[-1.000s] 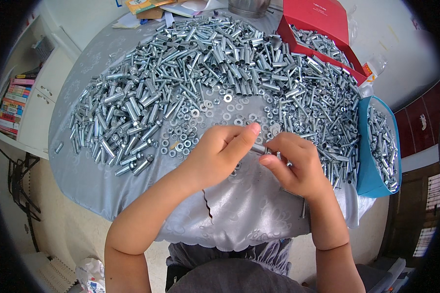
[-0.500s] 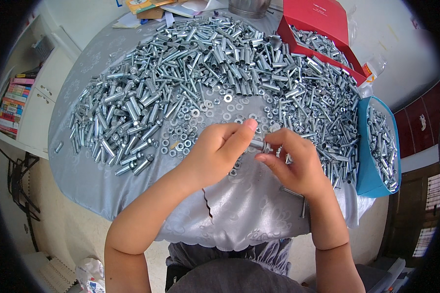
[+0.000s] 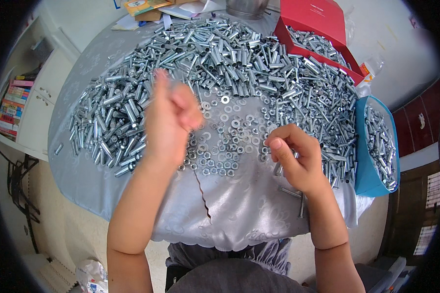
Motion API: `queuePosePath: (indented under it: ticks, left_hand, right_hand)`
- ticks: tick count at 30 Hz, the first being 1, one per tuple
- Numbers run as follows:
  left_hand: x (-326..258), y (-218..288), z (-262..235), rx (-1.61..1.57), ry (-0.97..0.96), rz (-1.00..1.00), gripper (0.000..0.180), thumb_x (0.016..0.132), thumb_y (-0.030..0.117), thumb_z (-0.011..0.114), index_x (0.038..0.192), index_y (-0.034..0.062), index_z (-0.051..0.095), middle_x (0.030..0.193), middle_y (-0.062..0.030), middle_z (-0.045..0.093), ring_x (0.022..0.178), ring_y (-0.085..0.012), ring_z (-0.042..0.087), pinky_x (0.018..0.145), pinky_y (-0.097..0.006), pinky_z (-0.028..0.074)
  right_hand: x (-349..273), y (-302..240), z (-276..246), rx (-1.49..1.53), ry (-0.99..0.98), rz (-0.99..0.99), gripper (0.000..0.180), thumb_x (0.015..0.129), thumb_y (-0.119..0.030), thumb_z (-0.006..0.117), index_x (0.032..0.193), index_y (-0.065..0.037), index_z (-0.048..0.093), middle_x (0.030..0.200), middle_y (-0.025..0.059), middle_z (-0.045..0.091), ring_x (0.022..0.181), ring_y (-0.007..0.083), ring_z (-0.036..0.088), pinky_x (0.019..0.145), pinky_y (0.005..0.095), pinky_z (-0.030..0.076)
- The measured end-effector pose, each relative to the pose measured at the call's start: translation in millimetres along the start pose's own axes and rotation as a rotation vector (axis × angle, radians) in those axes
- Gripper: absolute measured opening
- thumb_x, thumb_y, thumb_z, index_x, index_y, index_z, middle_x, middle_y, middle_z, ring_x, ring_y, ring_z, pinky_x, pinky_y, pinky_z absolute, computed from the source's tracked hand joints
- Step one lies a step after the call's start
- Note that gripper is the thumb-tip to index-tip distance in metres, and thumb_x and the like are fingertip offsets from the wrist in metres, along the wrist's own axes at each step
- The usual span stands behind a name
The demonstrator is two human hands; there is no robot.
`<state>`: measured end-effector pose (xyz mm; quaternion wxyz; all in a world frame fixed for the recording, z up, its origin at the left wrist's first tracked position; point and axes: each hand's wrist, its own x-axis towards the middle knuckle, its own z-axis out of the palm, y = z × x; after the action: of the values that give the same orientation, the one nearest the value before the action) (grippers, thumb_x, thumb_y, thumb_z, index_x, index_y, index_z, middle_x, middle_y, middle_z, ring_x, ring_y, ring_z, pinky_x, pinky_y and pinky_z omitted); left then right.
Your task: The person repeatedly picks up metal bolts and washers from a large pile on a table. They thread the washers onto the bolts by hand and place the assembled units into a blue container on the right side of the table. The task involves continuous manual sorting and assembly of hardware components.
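Observation:
My left hand [image 3: 173, 117] is raised over the left part of a big heap of metal sleeves and bolts [image 3: 117, 105], its thumb pointing up and its fingers partly curled. Motion smears it, so whether it holds anything is unclear. My right hand [image 3: 298, 156] hovers at the right of the loose washers [image 3: 235, 124], thumb and forefinger drawn together; anything between them is too small or hidden to make out. Hex nuts [image 3: 222, 172] lie in rough rows between my arms. Two long bolts [image 3: 289, 192] rest on the cloth beside my right wrist.
A red open box [image 3: 318, 46] of metal parts stands at the back right. A blue bin [image 3: 374, 146] of hardware sits at the right edge. Papers [image 3: 149, 10] and a metal bucket [image 3: 247, 9] are at the back. The silvery tablecloth [image 3: 239, 205] has a tear near the front.
My hands have come apart from the metal sleeve bolt they held together. The left hand has swung left and up over the heap; the right has stayed nearly in place.

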<state>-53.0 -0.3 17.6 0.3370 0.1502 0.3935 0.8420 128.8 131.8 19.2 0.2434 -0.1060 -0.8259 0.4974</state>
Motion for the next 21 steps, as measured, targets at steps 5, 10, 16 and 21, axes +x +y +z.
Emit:
queuePosePath:
  ticks: [5, 10, 16, 21]
  left_hand:
    - [23.1, 29.7, -31.5, -0.262, 0.169, 0.196, 0.036, 0.092, 0.041, 0.037, 0.077, 0.0083, 0.041, 0.067, -0.0007, 0.036, 0.053, -0.0104, 0.03, 0.05, -0.024, 0.027]
    - [19.3, 17.2, -20.4, -0.2, 0.198, 0.025, 0.039, 0.09, 0.044, 0.038, 0.074, 0.0084, 0.042, 0.066, -0.0003, 0.035, 0.053, -0.0105, 0.03, 0.05, -0.024, 0.027]
    - [9.5, 6.8, -7.0, 0.141, 0.051, -0.03, 0.049, 0.089, 0.053, 0.035, 0.069, 0.01, 0.046, 0.064, 0.0009, 0.042, 0.054, -0.01, 0.039, 0.052, -0.025, 0.034]
    - [0.4, 1.2, 5.2, 0.408, 0.03, 0.061, 0.048, 0.091, 0.05, 0.032, 0.067, 0.0093, 0.044, 0.062, 0.0, 0.042, 0.051, -0.0106, 0.04, 0.05, -0.025, 0.035]
  right_hand:
    - [-1.1, 1.6, -1.0, 0.002, -0.01, 0.04, 0.016, 0.085, -0.015, 0.058, 0.081, 0.0, 0.058, 0.062, 0.0031, 0.055, 0.053, 0.0081, 0.05, 0.05, 0.0227, 0.041]
    - [0.6, -3.4, 0.2, -0.15, -0.059, -0.008, 0.015, 0.084, -0.015, 0.059, 0.078, -0.001, 0.058, 0.063, 0.0056, 0.056, 0.051, 0.0104, 0.05, 0.049, 0.0237, 0.041]
    - [4.4, 2.9, -3.4, -0.252, 0.002, 0.029, 0.014, 0.082, -0.014, 0.06, 0.078, -0.001, 0.059, 0.058, 0.0071, 0.054, 0.047, 0.0132, 0.05, 0.046, 0.0249, 0.04]
    - [8.8, 6.7, -6.0, -0.283, 0.134, 0.045, 0.012, 0.08, -0.012, 0.062, 0.076, -0.001, 0.059, 0.059, 0.0077, 0.057, 0.047, 0.0177, 0.052, 0.045, 0.0264, 0.04]
